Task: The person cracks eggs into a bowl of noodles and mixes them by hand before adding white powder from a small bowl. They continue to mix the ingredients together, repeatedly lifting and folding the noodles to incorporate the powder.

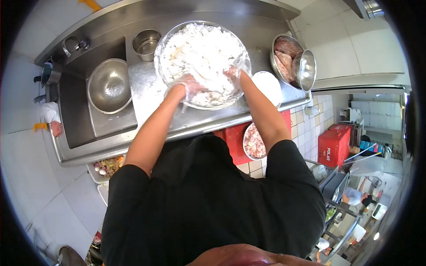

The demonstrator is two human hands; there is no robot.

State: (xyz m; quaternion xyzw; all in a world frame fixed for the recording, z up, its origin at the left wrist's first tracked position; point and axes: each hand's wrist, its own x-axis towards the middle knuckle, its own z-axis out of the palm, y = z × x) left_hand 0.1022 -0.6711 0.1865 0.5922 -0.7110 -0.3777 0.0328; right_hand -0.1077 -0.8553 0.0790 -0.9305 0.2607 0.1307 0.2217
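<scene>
At the far left a small dark pot (49, 74) sits by the edge of the steel sink (75, 119), and an empty metal bowl (108, 85) rests in the basin. Just beyond the basin's right corner stands a small steel cup (146, 43) on the steel counter (146, 95).

To the right of these, in the middle of the counter, is the large glass bowl (165, 44), heaped with a white floury mixture (199, 48). It lies straight ahead of the person, and both forearms reach up into its near side.

The left hand (190, 86) wears a thin clear glove and is sunk into the mixture at the bowl's lower left, close to the rim. Its fingers look loosely curled into the white mass, half buried, so how far they spread cannot be told exactly; it grips nothing but the mixture itself.

The right hand (232, 74), also gloved, is pressed into the mixture at the bowl's right side, just inside the rim. Its fingers are bent inward and coated in white, touching only the mixture; their exact spread is hidden.

Just right of the right forearm a white round dish (270, 86) sits on the counter, touching or nearly touching the glass bowl. Further right a metal bowl of raw meat (284, 48) has a smaller steel bowl (306, 68) tilted against it. Below the counter edge another bowl of pinkish meat (254, 142) rests on a red crate (233, 135).
</scene>
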